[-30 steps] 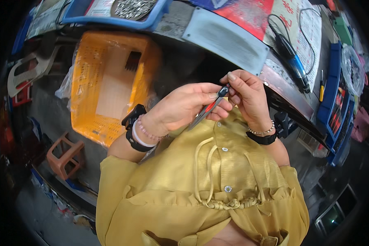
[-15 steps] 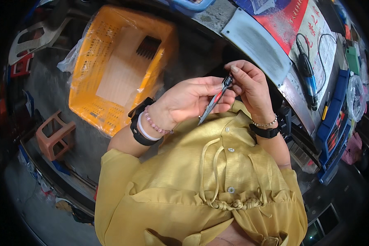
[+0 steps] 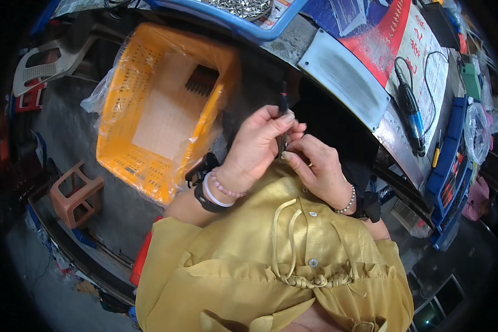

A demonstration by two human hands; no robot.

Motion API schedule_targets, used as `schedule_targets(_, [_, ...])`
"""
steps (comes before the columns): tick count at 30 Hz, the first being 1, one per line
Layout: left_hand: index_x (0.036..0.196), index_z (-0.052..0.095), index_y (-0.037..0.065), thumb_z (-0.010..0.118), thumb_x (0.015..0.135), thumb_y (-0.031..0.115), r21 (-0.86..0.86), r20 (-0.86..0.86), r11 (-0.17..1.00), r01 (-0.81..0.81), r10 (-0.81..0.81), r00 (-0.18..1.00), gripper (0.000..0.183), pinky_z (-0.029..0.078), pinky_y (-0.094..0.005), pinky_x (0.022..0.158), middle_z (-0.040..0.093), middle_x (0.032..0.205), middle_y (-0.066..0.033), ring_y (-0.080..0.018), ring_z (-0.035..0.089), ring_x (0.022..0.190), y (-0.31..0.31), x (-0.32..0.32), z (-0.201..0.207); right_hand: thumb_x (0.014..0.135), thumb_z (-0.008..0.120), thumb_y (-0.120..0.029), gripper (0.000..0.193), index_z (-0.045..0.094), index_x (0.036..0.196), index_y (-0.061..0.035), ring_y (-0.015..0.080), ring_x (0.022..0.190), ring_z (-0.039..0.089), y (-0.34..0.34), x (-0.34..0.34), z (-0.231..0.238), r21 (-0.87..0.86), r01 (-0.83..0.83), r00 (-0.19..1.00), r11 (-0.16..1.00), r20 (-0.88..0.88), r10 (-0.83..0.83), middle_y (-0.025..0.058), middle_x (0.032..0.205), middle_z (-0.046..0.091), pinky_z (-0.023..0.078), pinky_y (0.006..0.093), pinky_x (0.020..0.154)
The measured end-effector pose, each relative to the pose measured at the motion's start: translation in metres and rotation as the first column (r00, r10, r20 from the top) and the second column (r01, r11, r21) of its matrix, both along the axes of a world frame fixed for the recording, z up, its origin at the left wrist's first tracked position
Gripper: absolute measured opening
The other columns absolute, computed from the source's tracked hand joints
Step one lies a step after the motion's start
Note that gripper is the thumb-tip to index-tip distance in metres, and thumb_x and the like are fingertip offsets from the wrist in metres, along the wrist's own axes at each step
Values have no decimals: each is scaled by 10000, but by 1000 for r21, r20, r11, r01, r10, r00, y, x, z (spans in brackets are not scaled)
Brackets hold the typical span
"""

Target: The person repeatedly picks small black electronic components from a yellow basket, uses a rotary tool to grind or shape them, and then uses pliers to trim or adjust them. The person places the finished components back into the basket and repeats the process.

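Right of the perforated orange crate [image 3: 112,119], the left hand [image 3: 253,141] pinches a slim dark pen-shaped tool [image 3: 283,103]; fingertips of the right hand [image 3: 320,170] meet its lower end, pinch unconfirmed. Handling appears unfinished; what remains cannot be determined.

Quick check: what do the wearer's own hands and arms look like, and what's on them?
Bare, ungloved hands. The left hand has a pink beaded bracelet, a white band and a black strap with a dark unit. The right hand has a pale beaded bracelet and black wrist gear. The sleeves are mustard-gold and short.
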State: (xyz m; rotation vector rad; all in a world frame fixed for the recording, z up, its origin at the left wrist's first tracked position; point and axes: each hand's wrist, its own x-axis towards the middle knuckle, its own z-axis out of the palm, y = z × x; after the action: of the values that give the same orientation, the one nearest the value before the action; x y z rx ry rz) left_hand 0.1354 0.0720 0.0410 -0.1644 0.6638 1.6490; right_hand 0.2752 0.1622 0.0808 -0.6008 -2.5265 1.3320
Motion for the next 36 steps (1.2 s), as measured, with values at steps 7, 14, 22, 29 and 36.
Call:
schedule_targets(7, [948,542,86,604,954,61,44,-6,999,-22,22,1000,67,490,-330,936,624,944,-61,-212,613,1084,2,16,2,829,700,-73,148,621,940,-15,334,682,637,-6,2,-11,113,47,998,993,-52,-41,142,853,624,510,378,576])
schedule_targets(14, [955,557,73,578,975,85,87,133,994,-65,53,990,31,459,-334,990,634,947,-61,-231,615,1122,-1,26,13,902,571,-55,117,552,1006,-6,376,717,607,-14,4,-4,239,2,999,971,41,-12,178,869,576,496,410,605])
schedule_targets(22, [914,577,87,590,950,40,-32,109,989,-144,147,983,61,497,-322,935,653,949,-69,-213,624,1089,-3,22,2,941,615,-156,156,599,900,-6,198,600,597,-4,15,-2,-298,64,994,952,100,-36,82,754,590,472,304,558])
schedule_targets(29, [947,575,85,611,936,35,-63,-19,984,-167,166,986,62,498,-342,962,669,968,-64,-211,635,1085,4,19,-6,825,698,-114,132,591,862,-48,302,650,602,-11,12,-10,104,-104,994,989,54,99,113,778,555,475,392,553])
schedule_targets(36, [974,563,87,612,929,18,-66,-55,984,-166,162,985,96,498,-320,965,662,1026,-63,-189,635,1078,7,22,1,811,675,-76,130,549,814,-45,298,643,574,-9,8,-12,114,-128,992,985,28,126,108,787,513,458,391,539])
